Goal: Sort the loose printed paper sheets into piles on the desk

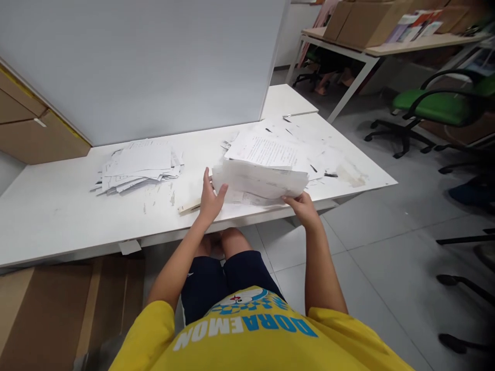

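Observation:
My right hand [305,208] pinches the lower right corner of a few loose paper sheets [259,180], which tilt up from the table's front edge. At their left edge is my left hand [212,202], thumb and fingers apart, close to or touching the paper; some of its fingers are partly hidden. Directly behind the raised sheets lies a stack of printed papers [266,149]. A narrow cream-coloured object [189,207] lies beside my left hand, its right end hidden by the hand.
Another untidy paper pile [139,162] sits on the white table [69,206]. Dark scraps [330,174] and smudges mark the right end. A pale panel [174,62] rises at the back. Cardboard boxes [46,309] stand below left; a green chair [436,105] is at right.

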`<state>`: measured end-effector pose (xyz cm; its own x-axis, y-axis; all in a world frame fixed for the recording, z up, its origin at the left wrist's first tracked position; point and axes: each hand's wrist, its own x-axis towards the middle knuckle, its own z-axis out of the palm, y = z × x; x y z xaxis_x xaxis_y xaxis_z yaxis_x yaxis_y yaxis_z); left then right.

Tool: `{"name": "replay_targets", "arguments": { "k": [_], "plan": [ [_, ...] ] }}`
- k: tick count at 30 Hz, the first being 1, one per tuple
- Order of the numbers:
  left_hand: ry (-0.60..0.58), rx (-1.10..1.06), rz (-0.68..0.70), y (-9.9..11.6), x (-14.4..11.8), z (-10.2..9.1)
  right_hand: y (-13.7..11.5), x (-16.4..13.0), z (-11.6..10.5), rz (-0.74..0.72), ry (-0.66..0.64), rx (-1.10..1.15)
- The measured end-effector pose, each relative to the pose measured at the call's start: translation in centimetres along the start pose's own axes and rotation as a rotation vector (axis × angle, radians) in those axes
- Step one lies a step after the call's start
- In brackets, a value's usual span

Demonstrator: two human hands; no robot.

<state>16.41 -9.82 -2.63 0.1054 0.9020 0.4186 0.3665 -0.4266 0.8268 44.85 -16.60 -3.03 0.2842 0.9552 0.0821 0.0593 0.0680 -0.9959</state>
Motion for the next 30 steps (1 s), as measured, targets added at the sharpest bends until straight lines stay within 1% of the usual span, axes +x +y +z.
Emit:
{"name": "replay_targets", "arguments": {
  "k": [2,4,7,8,9,11,12,13,15,17,18,21,23,25,27,30],
  "plan": [
    [0.045,-0.067,0.056,0.0,0.1,1.5,1.4,0.1,0.0,-0.017,0.092,0.059],
    [0.137,-0.076,0.178,-0.2,-0.3,2.5,2.1,0.3,0.3,-0.073,0.159,0.127],
    [0.327,0.005,0.426,-0.8,-1.0,3.1,2.7,0.6,1.1,-0.123,0.231,0.179],
    [0.375,0.046,0.538,-0.9,-1.0,3.1,2.8,0.8,1.4,-0.12,0.26,0.188],
    [0.4,0.089,0.665,-0.9,-0.8,2.9,2.9,1.0,1.6,-0.114,0.296,0.202],
    [0.378,0.161,0.909,-0.4,0.1,2.3,3.1,1.5,2.1,-0.11,0.38,0.247],
    [0.351,0.182,1.0,0.1,0.9,1.9,3.1,1.6,2.4,-0.117,0.419,0.275],
    [0.325,0.192,1.06,0.6,1.7,1.6,3.1,1.8,2.5,-0.131,0.456,0.306],
    [0.308,0.17,1.106,1.5,3.1,1.1,2.9,2.0,2.8,-0.168,0.506,0.353],
    [0.315,0.083,1.081,2.0,3.7,1.0,2.8,1.9,2.8,-0.197,0.502,0.373],
    [0.317,0.017,1.04,2.0,3.7,1.2,2.8,1.8,2.8,-0.2,0.475,0.372],
    [0.297,-0.174,0.832,1.2,2.8,2.2,3.0,1.4,2.6,-0.16,0.348,0.317],
    [0.268,-0.23,0.704,0.5,2.2,3.0,2.9,1.4,2.6,-0.135,0.285,0.26],
    [0.23,-0.243,0.614,0.2,2.2,3.5,2.4,1.5,2.8,-0.133,0.238,0.209],
    [0.193,-0.213,0.51,0.4,2.7,3.5,1.7,1.6,3.2,-0.138,0.218,0.177],
    [0.184,-0.106,0.333,1.2,3.6,3.0,1.1,1.4,4.0,-0.133,0.279,0.164]
  ]
}}
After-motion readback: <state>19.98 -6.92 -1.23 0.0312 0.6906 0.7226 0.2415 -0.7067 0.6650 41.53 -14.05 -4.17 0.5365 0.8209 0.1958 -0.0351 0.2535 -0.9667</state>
